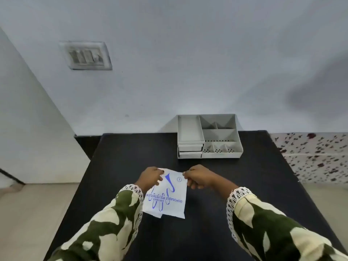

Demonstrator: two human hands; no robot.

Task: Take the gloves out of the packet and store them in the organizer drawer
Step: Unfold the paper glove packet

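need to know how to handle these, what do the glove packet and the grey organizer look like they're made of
Glove packet: looks like thin white paper or paper-like film with a matte face and blue print; it hangs flat with soft creases from both hands. Its print reads "disposable polyethylene".
Organizer: probably moulded plastic, plain light grey, matte, with thin rigid dividers and rows of small holes in the front compartments.

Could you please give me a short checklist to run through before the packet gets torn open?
1. Both hands on the packet: ok. The left hand and right hand pinch the far edge of the glove packet.
2. Packet opened: cannot tell; no tear shows.
3. Gloves out: not ok, none visible.
4. Organizer within view and unobstructed: ok. The organizer stands at the far edge of the black table.
5. Drawer open to receive gloves: not ok. The two small drawers at its front left look shut.
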